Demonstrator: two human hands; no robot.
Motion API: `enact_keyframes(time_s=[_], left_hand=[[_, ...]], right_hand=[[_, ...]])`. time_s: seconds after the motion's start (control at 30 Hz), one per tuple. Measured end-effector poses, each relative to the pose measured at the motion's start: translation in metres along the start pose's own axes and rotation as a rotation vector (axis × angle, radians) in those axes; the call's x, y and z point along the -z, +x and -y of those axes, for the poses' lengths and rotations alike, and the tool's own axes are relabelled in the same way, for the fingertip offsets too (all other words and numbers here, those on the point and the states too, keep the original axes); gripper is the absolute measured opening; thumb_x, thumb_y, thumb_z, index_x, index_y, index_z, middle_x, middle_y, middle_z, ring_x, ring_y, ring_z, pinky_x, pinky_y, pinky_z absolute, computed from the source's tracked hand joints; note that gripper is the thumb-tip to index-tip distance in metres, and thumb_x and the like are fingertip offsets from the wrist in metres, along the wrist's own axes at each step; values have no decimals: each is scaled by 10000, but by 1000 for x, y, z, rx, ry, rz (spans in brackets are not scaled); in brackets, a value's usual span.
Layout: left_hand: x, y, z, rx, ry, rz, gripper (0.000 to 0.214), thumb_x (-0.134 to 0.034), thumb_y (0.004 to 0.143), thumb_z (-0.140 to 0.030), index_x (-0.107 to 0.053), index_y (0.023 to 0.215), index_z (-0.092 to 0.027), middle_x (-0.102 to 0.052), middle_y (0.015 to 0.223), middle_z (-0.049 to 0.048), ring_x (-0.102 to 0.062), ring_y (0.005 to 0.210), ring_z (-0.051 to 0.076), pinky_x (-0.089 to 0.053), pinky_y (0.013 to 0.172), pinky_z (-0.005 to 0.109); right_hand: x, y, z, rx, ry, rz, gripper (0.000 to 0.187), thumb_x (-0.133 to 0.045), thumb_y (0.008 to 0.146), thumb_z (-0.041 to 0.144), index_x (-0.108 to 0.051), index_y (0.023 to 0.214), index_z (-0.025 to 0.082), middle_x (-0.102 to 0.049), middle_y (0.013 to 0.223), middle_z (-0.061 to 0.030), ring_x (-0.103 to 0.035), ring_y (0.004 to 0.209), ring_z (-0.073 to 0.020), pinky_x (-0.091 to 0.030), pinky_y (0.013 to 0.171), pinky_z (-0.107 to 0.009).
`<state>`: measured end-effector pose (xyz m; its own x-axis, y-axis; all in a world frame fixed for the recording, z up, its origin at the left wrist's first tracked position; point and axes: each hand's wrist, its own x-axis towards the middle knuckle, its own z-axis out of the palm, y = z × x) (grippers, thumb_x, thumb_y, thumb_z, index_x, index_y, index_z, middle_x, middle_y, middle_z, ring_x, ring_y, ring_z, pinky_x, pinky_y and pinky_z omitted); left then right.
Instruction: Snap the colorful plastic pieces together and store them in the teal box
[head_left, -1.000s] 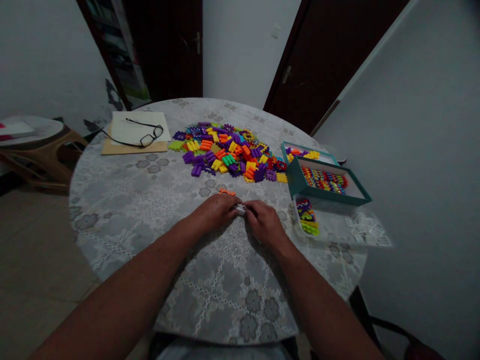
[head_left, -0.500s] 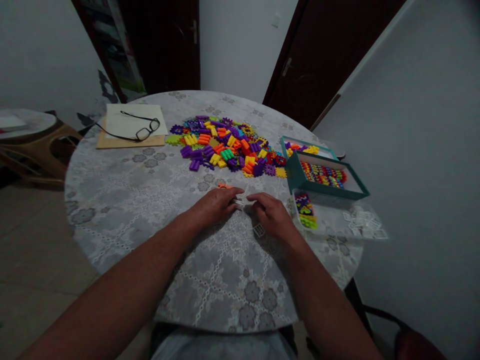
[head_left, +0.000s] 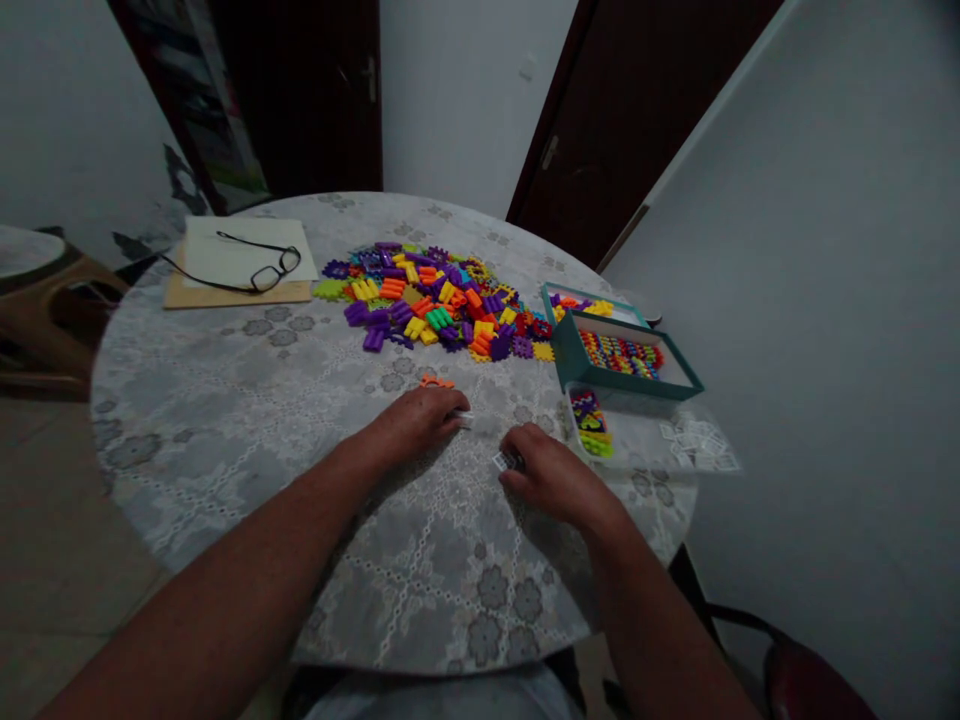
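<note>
My left hand point(head_left: 421, 418) is closed on small white plastic pieces point(head_left: 464, 415), whose ends stick out past the fingertips; the rest is hidden in the grip. An orange toy piece point(head_left: 436, 382) lies just beyond that hand. To the right, my right hand point(head_left: 541, 465) pinches a small white grid-like plastic piece point(head_left: 501, 462) close to the tablecloth. The two hands are a short way apart. Behind them spreads a pile of colourful plastic building pieces point(head_left: 442, 300), among them gears and ribbed tubes.
On the right, a clear plastic tray point(head_left: 637, 445) holds coloured pieces and several white grid pieces point(head_left: 701, 442). A teal box point(head_left: 574, 357) and its lid point(head_left: 634, 315), both with coloured pieces inside, stand behind it. Eyeglasses point(head_left: 266, 278) lie on paper at the left.
My right hand has moved down and closed on the white grid piece that lay on the table. My left hand keeps its white pieces. The view has shifted slightly.
</note>
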<state>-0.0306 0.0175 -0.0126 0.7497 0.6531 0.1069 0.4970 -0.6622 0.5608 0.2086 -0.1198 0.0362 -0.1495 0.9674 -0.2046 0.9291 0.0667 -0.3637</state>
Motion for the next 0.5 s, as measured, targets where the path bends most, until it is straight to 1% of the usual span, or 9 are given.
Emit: enact_keyframes(time_s=[0.1,0.23,0.3,0.4,0.5], left_hand=[[-2,0,1,-4,4,-3,250,-632,1007,-193,-754,1215,-259,-830,1196,91,-743,1088,253,-565,1008,405],[-1,-2,-1,1,16,-4,245,-640,997,-176,-756,1199,-254,-829,1190,93,-749,1080,260,-572,1008,414],[0,-3,-3,3,16,-8,249,-637,991,-160,-759,1193,-240,-826,1185,99,-751,1088,263,-569,1010,408],[1,-3,-4,8,20,-9,244,-642,992,-160,-764,1192,-226,-822,1185,110,-753,1104,272,-564,1016,406],[0,-2,-3,2,23,2,228,-648,1008,-189,-760,1202,-230,-823,1187,109,-752,1105,274,-560,1008,404]], right_hand=[[0,3,-2,22,10,-13,275,-735,951,160,-681,1215,215,-694,1253,-91,-675,1121,-239,-486,973,-322],[1,7,-5,41,38,16,177,-750,933,147,-704,1089,217,-700,1149,-61,-680,1057,-222,-488,947,-305],[0,7,-8,59,58,19,168,-748,932,137,-705,1073,216,-698,1135,-56,-676,1046,-215,-487,939,-299],[-4,3,-12,72,64,6,195,-724,920,98,-697,1079,209,-700,1131,-61,-662,1059,-220,-484,946,-306],[-7,-1,-14,55,80,-13,249,-699,904,58,-695,1102,209,-709,1135,-64,-656,1055,-222,-485,956,-314]])
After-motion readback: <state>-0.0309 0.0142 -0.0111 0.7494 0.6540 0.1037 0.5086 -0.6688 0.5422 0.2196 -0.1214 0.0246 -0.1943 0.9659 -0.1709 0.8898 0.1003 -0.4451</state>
